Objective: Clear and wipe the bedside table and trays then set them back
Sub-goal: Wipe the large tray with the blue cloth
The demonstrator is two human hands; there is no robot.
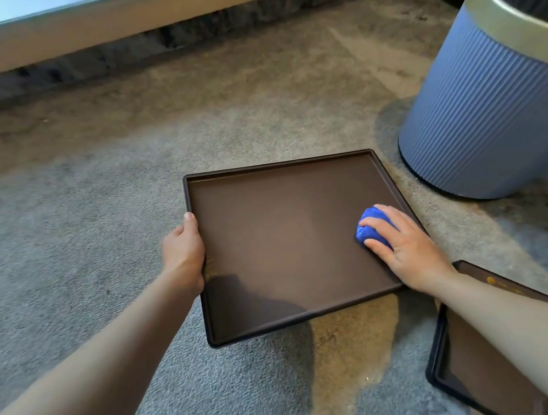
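Nearest, at the lower right, a second brown tray [487,377] lies on the carpet [64,250], partly under the person's right forearm; a small gold mark sits near its far edge, too blurred to read. Just beyond it, the large brown tray [280,241] is held above the carpet, its near edge casting a shadow on the floor. The left hand [183,253] is closed around the tray's left rim, thumb on top. The right hand [405,246] presses a bunched blue cloth [370,226] against the tray's inner surface near its right rim, fingers curled over the cloth. Farther back on the right stands a ribbed blue waste bin [481,106] with a gold rim and a dark liner. No writing is legible anywhere.
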